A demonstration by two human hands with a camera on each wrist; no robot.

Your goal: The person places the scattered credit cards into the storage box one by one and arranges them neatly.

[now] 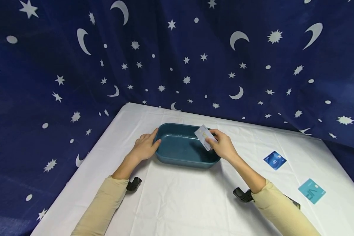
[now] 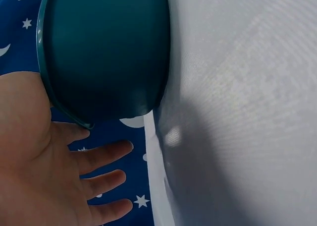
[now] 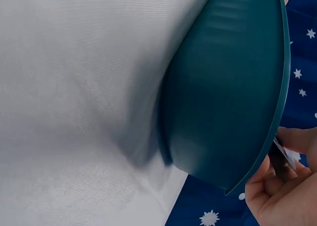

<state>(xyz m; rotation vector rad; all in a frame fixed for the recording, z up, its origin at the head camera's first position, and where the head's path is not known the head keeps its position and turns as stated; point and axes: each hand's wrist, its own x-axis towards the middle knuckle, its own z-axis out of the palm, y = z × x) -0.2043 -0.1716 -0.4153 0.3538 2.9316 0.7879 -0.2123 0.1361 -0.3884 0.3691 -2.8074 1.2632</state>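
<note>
A dark teal plastic tub [image 1: 177, 162] with rounded corners sits on the white cloth. My left hand [image 1: 144, 146] holds its left end, the thumb over the rim and the index finger against the outside. Its other fingers [image 2: 104, 156] spread straight, away from the wall. With my right hand [image 1: 223, 146], I pinch a silvery-white bank card [image 1: 203, 135] with gold lettering, tilted above the tub's right end. In the right wrist view, the tub's wall [image 3: 223, 97] hides part of the card and fingertips.
To the right lie a dark blue card [image 1: 275, 160] and a light teal card [image 1: 311, 191]. A black card [image 1: 295, 202] shows partly from under the right sleeve. A navy curtain [image 1: 177, 59] with stars and moons hangs behind the table [image 1: 183, 203].
</note>
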